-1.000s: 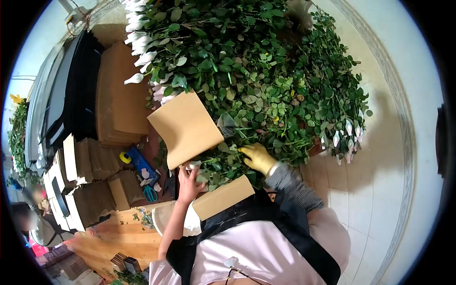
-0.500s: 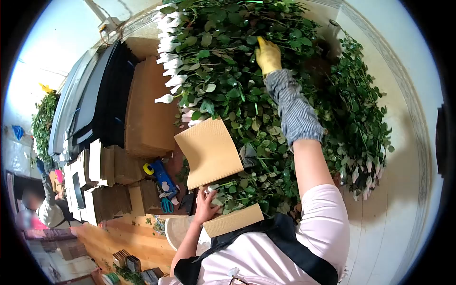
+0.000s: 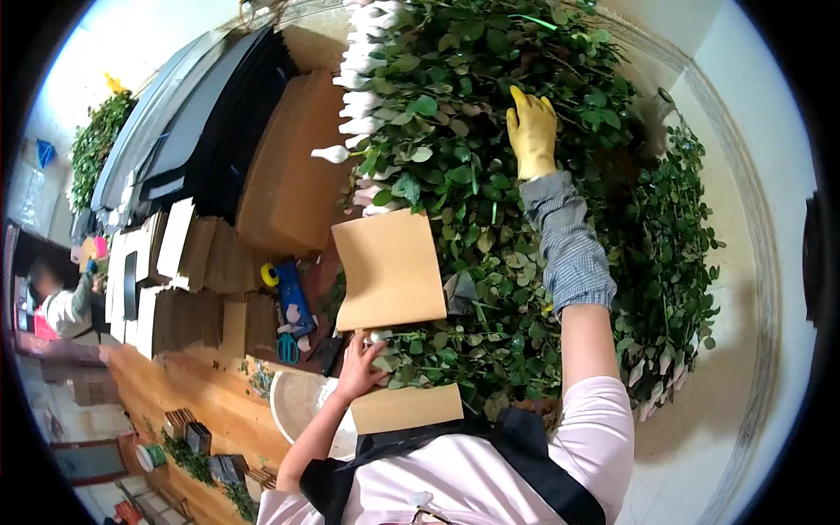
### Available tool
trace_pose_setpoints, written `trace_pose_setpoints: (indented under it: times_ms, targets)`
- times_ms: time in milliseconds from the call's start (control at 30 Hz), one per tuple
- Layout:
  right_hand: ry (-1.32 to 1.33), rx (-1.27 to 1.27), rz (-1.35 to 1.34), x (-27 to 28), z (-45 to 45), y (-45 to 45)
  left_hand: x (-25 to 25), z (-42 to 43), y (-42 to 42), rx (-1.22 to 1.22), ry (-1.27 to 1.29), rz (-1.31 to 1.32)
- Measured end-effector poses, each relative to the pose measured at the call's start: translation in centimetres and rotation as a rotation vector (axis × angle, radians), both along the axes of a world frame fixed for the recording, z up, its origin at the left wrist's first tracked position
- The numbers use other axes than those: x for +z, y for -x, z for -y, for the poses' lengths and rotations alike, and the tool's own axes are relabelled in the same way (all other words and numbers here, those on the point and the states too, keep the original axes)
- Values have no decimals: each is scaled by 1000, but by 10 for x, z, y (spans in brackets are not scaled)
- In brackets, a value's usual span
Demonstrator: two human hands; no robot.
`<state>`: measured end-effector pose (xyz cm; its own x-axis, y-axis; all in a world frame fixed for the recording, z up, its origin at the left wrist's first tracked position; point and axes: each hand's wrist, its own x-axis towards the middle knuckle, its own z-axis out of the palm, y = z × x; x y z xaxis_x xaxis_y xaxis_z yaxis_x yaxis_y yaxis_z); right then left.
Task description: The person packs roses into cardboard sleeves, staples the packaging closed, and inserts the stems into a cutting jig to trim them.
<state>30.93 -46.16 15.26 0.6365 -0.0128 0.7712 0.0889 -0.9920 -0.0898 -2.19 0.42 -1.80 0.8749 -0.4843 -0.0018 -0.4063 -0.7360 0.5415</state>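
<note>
My right hand (image 3: 532, 136), in a yellow glove, is over the upper part of a big pile of leafy rose stems (image 3: 472, 166). Its thumb side points away from me and its fingers are apart; no stem shows clearly in it. White-sleeved rose heads (image 3: 360, 83) line the pile's left edge. My bare left hand (image 3: 359, 367) rests by the heads of a lower bunch of roses (image 3: 429, 357), fingers spread near a white bud (image 3: 380, 336). A sheet of tan corrugated cardboard (image 3: 389, 271) lies above it, and a folded cardboard strip (image 3: 407, 409) lies below, against my apron.
Stacked cardboard pieces (image 3: 188, 280) stand at left, beside a large brown cardboard block (image 3: 297, 166) and black sheets (image 3: 223, 122). Teal scissors (image 3: 287, 348) and a blue tool (image 3: 296, 306) lie nearby. More roses (image 3: 669, 262) stand right. A white bucket (image 3: 293, 407) sits below. Another person (image 3: 66, 306) works far left.
The whole view has shifted with my head. My right hand has drawn slightly back toward me over the leaves, its fingers more visible. My left hand stays by the lower bunch, fingers more spread.
</note>
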Motion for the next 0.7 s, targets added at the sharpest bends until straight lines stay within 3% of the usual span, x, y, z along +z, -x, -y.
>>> trace_pose_setpoints:
  times_ms: [67,100,133,200,267,400,533,700]
  targets:
    - [-168,47,-328,-31,2,-21,1,-1,1,8,-30,4]
    - [-339,164,-330,-74,11,-43,-3,-2,1,15,-13,-21]
    - [-347,105,-346,-87,4,-41,-6,-3,0,16,9,-44]
    - [-175,-45,-499,-44,-29,3,-4,1,-2,36,15,-29]
    - [-128,-139,-419,-43,-42,25,-4,-1,-1,15,17,-3]
    - [-88,-19,-274,-57,-34,58,-1,-1,-2,19,16,-10]
    - [-430,-97,-41,-52,12,124,3,0,-1,28,43,-32]
    - [-674,118,-401,-4,24,248,-15,-1,-4,60,41,-12]
